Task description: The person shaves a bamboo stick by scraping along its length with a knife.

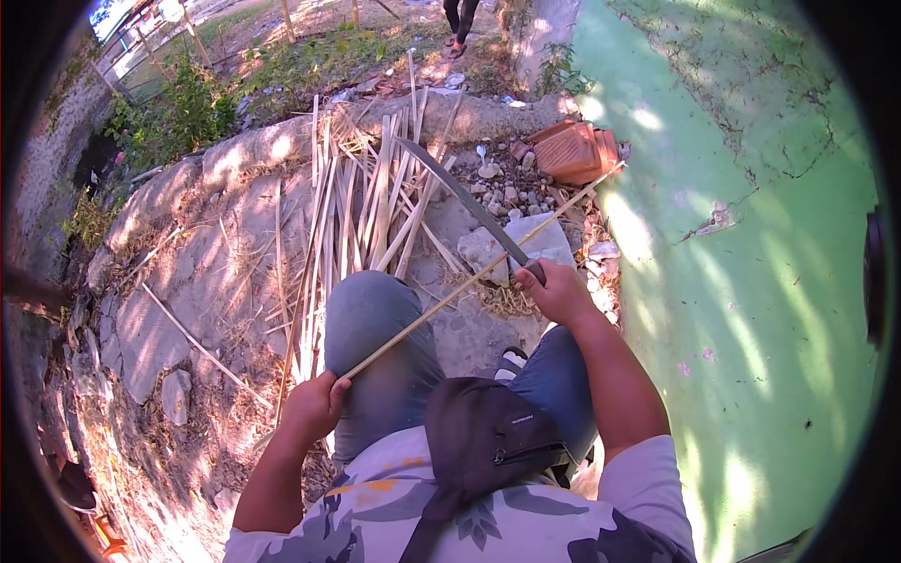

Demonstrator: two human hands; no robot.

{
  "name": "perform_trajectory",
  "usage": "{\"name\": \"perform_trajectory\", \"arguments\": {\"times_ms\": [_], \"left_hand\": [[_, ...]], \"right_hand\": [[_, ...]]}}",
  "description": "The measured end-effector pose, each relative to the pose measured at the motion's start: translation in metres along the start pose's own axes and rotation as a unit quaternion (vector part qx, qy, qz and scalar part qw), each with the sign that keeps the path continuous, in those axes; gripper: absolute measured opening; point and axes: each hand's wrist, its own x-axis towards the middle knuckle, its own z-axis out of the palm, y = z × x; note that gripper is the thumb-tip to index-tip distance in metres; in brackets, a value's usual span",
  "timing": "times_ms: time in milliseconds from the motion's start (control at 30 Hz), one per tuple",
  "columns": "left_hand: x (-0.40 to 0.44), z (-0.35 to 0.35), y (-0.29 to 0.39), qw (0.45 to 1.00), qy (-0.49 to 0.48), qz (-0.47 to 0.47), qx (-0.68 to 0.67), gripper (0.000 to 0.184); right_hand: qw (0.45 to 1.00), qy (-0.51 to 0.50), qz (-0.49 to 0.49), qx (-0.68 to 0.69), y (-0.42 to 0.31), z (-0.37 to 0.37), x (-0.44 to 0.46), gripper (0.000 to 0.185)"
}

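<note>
My left hand (314,405) is closed around the lower end of a long, thin bamboo strip (410,328). The strip slants up to the right across my knee, its far end near the roof tiles. My right hand (557,289) grips the dark handle of a machete (466,201), whose long, slightly curved blade points up and to the left. Blade and strip cross just above my right hand; whether they touch I cannot tell. In front of my knees lies a pile of split bamboo strips (383,202).
A green wall (732,310) with peeling paint rises on the right. Stacked clay roof tiles (574,153) and rubble (507,200) lie beside it. A low ledge (225,159) runs behind the pile. Farther back, a person's legs (459,21) show. A black bag (483,427) rests on my lap.
</note>
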Motion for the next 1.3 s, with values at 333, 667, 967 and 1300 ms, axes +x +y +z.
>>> {"name": "perform_trajectory", "arguments": {"times_ms": [333, 667, 967, 1300], "left_hand": [[0.002, 0.001, -0.005, 1.0, 0.009, 0.027, 0.001, 0.045], [0.003, -0.002, 0.0, 0.999, 0.007, 0.026, 0.02, 0.046], [0.004, -0.003, 0.0, 0.999, 0.016, 0.03, 0.01, 0.046], [0.004, 0.009, -0.006, 0.999, 0.04, 0.022, 0.015, 0.045]], "right_hand": [[0.997, -0.049, -0.016, -0.059, 0.0, -0.015, 0.002, 0.058], [0.983, -0.075, -0.114, -0.119, -0.035, -0.004, -0.01, 0.058], [1.0, -0.031, 0.004, 0.003, -0.013, -0.005, 0.01, 0.06], [0.999, 0.023, 0.005, 0.039, 0.011, -0.01, 0.023, 0.062]]}}
